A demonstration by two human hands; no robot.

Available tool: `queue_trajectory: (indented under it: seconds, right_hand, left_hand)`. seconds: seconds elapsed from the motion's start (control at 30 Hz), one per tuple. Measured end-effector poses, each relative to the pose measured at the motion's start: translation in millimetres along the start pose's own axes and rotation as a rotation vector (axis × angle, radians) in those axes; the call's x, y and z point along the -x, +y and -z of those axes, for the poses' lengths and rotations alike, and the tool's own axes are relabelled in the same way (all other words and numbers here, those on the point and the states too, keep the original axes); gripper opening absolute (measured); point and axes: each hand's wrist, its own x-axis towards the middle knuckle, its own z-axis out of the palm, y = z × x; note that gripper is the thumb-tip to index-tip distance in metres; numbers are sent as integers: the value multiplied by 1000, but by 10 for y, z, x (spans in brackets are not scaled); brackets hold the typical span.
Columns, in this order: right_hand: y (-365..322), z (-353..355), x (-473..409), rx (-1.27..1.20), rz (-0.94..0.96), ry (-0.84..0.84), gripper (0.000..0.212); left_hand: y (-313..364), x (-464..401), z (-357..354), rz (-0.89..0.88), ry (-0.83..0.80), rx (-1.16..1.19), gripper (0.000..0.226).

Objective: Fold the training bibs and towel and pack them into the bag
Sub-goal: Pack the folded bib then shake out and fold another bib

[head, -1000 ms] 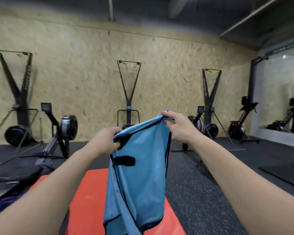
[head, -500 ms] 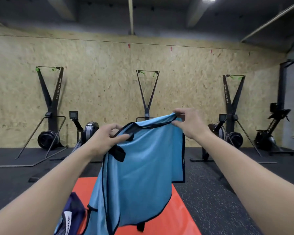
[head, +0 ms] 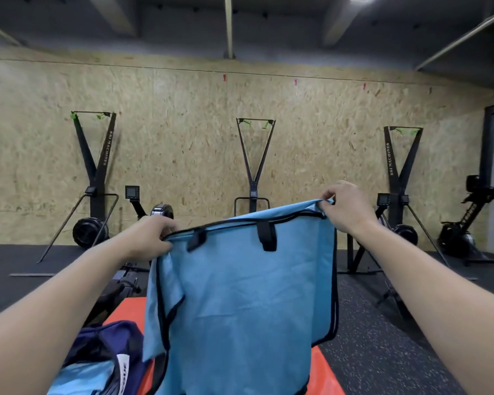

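A light blue training bib [head: 246, 292] with black trim and two black tabs hangs spread out in front of me. My left hand [head: 151, 236] pinches its top left corner. My right hand [head: 345, 208] pinches its top right corner, held a little higher. The bib's lower part hangs over an orange mat [head: 322, 374]. A navy bag [head: 109, 346] lies open at the lower left, with light blue cloth [head: 80, 377] showing in it.
Three black ski machines [head: 254, 166] stand along the chipboard wall. A rowing machine [head: 143, 218] sits left of centre, another machine [head: 474, 220] at the far right. Dark speckled rubber floor [head: 382, 352] surrounds the mat.
My hands have moved apart, pulling the bib's top edge out wide and flat. The view has tilted so that the navy bag shows more at the lower left.
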Motion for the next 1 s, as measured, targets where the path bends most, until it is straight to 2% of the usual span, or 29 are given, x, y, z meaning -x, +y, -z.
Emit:
queue_trajectory:
  seconds: [0.17, 0.3, 0.4, 0.47, 0.53, 0.6, 0.7, 0.77, 0.83, 0.87, 0.97, 1.0]
  right_hand:
    - [125, 12, -20, 37, -90, -30, 8]
    - [260, 57, -10, 78, -175, -92, 11]
    - [365, 45, 16, 120, -231, -160, 10]
    - [405, 7, 29, 151, -248, -217, 11]
    - [350, -60, 31, 167, -200, -260, 17]
    - [103, -108, 63, 38, -74, -294, 24]
    - [-562, -74, 244, -362, 176, -382, 25]
    - [-1001, -72, 405, -590, 258, -459, 32]
    - [-1299, -149, 494, -737, 227, -540, 40]
    - [-1401, -215, 509, -778, 211, -565, 37]
    - [-1515, -393, 463, -836, 163, -512, 9]
    - [-1500, -419, 433, -845, 126, -474, 6]
  left_hand:
    - [-189, 57, 127, 58, -4, -88, 22]
    - [-401, 121, 273, 106, 38, -92, 26]
    - [-490, 156, 439, 124, 177, 4, 22]
    - [-434, 154, 572, 98, 274, 72, 11]
    - [-278, 109, 681, 53, 283, 94, 4]
    - [-43, 28, 733, -14, 262, 101, 8]
    - [381, -100, 710, -108, 221, 120, 10]
    - [640, -163, 664, -170, 193, 109, 9]
    - [835, -189, 619, -227, 169, 108, 8]
    - [903, -186, 600, -238, 158, 102, 8]
    - [951, -133, 547, -223, 119, 34, 8]
    - [921, -104, 534, -201, 95, 8, 9]
